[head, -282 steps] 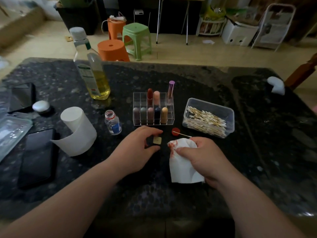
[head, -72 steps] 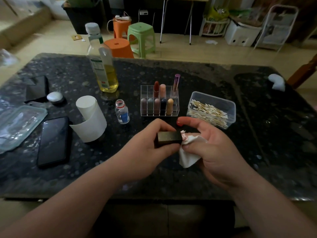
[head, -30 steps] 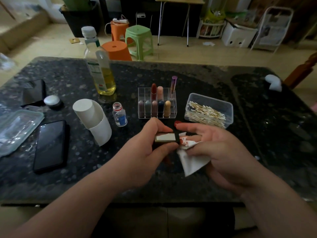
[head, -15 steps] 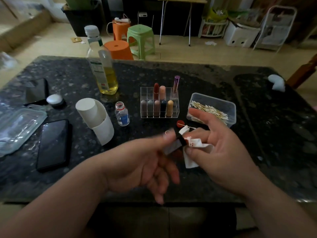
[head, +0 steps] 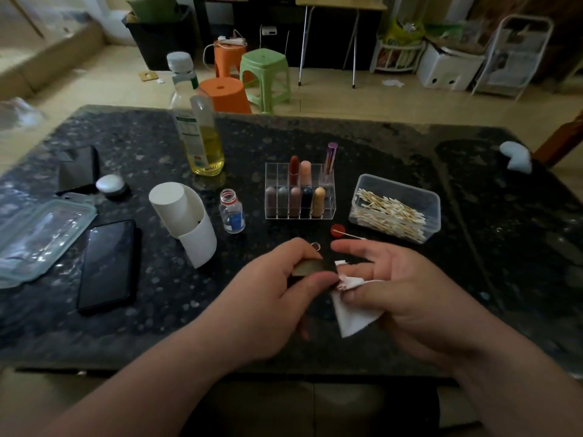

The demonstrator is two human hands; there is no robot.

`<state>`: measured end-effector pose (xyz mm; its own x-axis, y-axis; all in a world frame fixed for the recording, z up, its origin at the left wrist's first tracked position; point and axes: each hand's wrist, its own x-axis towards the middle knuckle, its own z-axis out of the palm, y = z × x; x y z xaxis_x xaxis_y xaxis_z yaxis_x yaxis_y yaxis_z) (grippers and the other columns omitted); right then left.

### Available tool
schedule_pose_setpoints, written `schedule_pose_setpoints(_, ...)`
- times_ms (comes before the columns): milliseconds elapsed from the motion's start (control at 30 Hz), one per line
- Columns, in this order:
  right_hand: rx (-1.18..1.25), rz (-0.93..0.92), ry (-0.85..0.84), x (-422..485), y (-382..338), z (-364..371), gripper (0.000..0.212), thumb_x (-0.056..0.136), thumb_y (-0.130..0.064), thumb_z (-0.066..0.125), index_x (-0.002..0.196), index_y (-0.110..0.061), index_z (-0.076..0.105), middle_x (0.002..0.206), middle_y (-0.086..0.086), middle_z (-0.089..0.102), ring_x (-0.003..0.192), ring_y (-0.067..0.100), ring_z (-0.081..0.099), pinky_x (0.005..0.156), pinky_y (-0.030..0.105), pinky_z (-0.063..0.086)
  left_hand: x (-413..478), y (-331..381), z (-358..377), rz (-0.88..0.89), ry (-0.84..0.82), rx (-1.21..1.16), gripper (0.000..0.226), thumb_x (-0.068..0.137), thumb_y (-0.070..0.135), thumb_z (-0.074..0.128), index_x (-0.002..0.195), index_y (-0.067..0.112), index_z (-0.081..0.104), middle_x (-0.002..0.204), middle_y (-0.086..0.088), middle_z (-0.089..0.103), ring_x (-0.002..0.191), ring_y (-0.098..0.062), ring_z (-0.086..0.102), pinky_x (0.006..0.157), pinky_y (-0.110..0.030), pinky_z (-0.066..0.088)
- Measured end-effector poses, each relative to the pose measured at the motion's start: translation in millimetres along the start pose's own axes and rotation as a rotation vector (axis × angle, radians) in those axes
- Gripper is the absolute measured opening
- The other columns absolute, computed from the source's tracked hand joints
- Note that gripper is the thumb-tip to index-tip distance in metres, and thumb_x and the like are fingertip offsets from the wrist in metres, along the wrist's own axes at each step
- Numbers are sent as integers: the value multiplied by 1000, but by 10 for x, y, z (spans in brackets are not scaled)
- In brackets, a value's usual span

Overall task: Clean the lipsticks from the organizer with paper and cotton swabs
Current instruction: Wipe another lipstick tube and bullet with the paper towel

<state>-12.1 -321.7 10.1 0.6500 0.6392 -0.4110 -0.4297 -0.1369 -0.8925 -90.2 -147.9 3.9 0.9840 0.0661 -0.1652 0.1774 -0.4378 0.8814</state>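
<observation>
My left hand (head: 271, 294) grips a dark square-bodied lipstick (head: 308, 268) lying sideways, just above the table's near middle. My right hand (head: 400, 298) pinches a folded white paper (head: 353, 313) with red smears against the lipstick's right end; its forefinger is stretched out. Behind the hands stands the clear organizer (head: 299, 192) with several lipsticks upright in its slots. A clear box of cotton swabs (head: 394, 208) sits to its right. One used swab (head: 351, 235) lies beside a red cap (head: 337, 230).
A roll of white paper (head: 186, 216), a small glass bottle (head: 232, 211) and a tall bottle of yellow liquid (head: 197, 121) stand on the left of the dark stone table (head: 473, 279). A phone (head: 107, 263) and a clear lid (head: 38, 238) lie further left. Stools stand beyond the table.
My left hand has turned the lipstick back to a sideways hold after rolling it. My right hand keeps the stained paper pressed at the lipstick's end.
</observation>
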Motion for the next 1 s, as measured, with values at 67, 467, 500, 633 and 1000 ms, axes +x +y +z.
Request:
schedule_pose_setpoints(67, 167, 37, -47, -3, 8, -40, 76, 64, 13, 62, 136, -8, 50, 113, 18, 74, 104, 33, 72, 84, 41, 58, -17, -39, -29, 131, 24, 165, 12, 95, 37, 62, 99, 46, 55, 102, 34, 58, 83, 6, 62, 66, -11, 49)
schedule_pose_setpoints(467, 256, 28, 13, 67, 74, -118, 85, 64, 12, 67, 143, -13, 48, 125, 23, 67, 110, 36, 70, 94, 46, 53, 135, -164, -55, 236, 88, 257, 36, 87, 29, 76, 112, 51, 61, 103, 27, 62, 97, 7, 61, 78, -14, 51)
schedule_pose_setpoints(500, 211, 24, 45, 74, 88, -103, 88, 64, 11, 69, 144, -17, 47, 127, 23, 66, 110, 35, 70, 95, 46, 54, 139, -155, -42, 143, 37, 200, 34, 88, 31, 76, 108, 53, 60, 100, 25, 64, 91, 8, 63, 74, -15, 52)
schedule_pose_setpoints(633, 150, -8, 92, 74, 110, -50, 83, 80, 20, 63, 148, -24, 43, 121, 19, 69, 104, 32, 72, 84, 41, 59, 180, -158, 7, -33, -128, -75, 12, 97, 37, 62, 108, 42, 63, 80, 11, 69, 67, -6, 66, 67, -26, 58)
schedule_pose_setpoints(1000, 432, 62, 165, 128, 41, -154, 55, 77, 3, 67, 132, -2, 59, 117, 22, 72, 107, 33, 71, 92, 47, 56, 208, -264, -107, -52, -22, -53, 15, 96, 44, 58, 96, 29, 60, 71, 7, 70, 66, -13, 69, 64, -29, 58)
